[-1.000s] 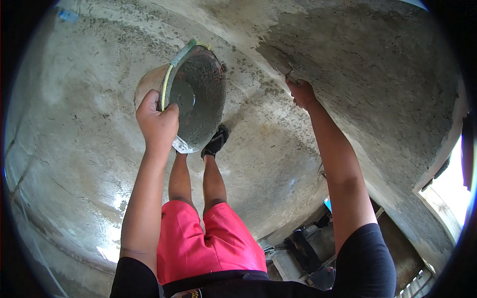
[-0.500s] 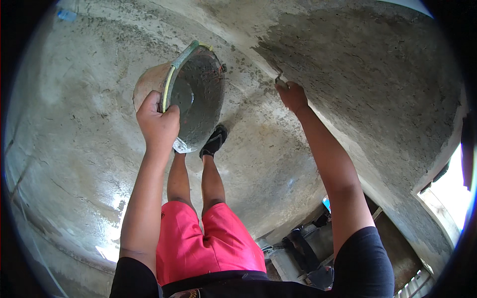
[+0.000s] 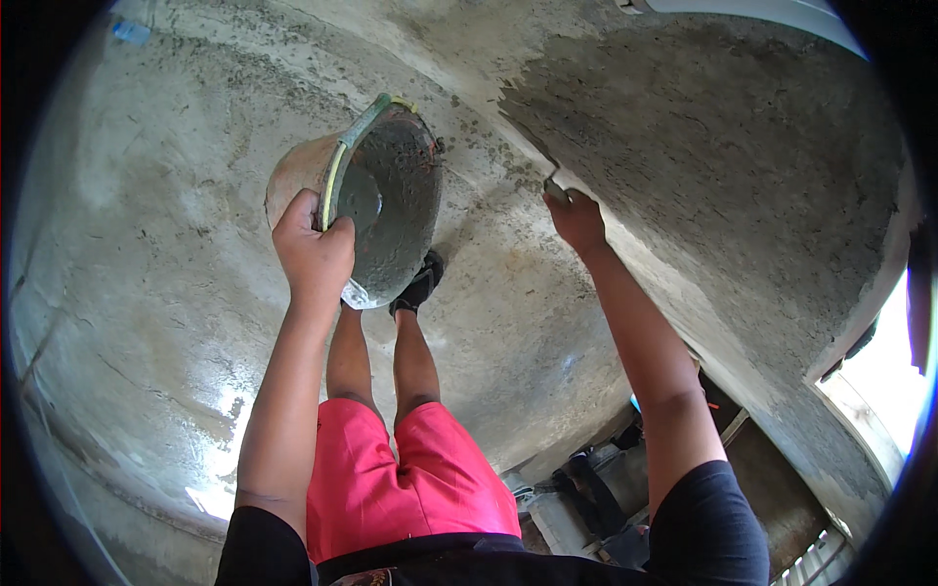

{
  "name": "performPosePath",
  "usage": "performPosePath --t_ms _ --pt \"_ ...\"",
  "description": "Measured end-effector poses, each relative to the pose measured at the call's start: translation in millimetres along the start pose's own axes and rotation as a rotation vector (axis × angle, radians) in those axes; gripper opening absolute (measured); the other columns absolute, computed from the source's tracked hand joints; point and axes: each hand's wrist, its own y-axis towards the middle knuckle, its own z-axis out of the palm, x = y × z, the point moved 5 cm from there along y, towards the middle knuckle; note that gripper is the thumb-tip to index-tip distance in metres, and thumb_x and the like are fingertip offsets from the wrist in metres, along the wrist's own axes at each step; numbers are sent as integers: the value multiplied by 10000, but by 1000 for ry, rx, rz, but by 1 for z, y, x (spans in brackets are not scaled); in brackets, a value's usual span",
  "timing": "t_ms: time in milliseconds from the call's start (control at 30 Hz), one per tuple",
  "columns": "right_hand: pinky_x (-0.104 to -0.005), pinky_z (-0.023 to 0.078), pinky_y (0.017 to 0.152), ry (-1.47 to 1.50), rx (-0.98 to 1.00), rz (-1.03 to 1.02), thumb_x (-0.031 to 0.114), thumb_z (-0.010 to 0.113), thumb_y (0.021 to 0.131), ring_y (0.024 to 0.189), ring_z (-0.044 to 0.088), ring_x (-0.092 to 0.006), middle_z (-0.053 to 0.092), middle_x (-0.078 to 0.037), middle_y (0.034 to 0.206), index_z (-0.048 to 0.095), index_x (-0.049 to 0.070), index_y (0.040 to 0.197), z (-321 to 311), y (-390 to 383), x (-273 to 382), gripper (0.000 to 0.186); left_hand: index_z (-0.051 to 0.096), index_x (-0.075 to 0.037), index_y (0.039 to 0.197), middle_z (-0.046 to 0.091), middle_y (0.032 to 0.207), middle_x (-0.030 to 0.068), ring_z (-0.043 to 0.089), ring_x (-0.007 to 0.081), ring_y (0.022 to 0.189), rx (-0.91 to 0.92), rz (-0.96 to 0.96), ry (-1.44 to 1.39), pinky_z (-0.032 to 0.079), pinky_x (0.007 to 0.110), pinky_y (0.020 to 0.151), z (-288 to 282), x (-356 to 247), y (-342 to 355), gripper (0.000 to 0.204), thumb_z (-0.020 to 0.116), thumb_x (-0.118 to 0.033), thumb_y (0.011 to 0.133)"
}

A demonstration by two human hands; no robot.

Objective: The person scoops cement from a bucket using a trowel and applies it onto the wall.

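Note:
My left hand point(image 3: 315, 244) is closed on the rim of a round bucket point(image 3: 293, 176), with the thumb toward the opening and a yellow-green handle lying along the rim. The bucket is tilted toward me. Wet grey mortar point(image 3: 401, 244) coats its inside. My right hand point(image 3: 576, 223) grips a trowel point(image 3: 554, 184) by its handle, arm stretched forward beside the wall point(image 3: 684, 146). Only a bit of the trowel's metal shows, close to the edge of a dark, damp-looking plaster patch; its blade is hard to make out.
Under me lies a stained concrete floor point(image 3: 195, 244), and my dark shoe point(image 3: 418, 283) stands just beyond the bucket. A blue plastic item point(image 3: 131, 32) lies far left. Dark items point(image 3: 591, 493) are piled low at right, below a bright opening point(image 3: 884, 376).
My right hand has drawn a little nearer to me along the wall, still gripping the trowel. The bucket and my left hand have dropped slightly in the picture.

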Motion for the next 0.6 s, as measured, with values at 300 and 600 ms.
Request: performPosePath --t_ms 300,600 --pt "-443 518 897 239 177 260 528 608 865 1063 661 -352 684 -259 1094 677 -23 1103 -4 62 25 604 407 -25 667 393 593 -6 363 64 575 2 -2 24 321 285 506 -5 9 3 167 549 55 699" --pt "-450 522 863 -8 -11 54 534 615 870 975 667 -395 692 -262 1012 678 -43 1020 -1 32 11 599 402 -24 664 403 578 7 371 70 555 -1 -2 20 329 290 496 0 9 -2 178 560 53 692"
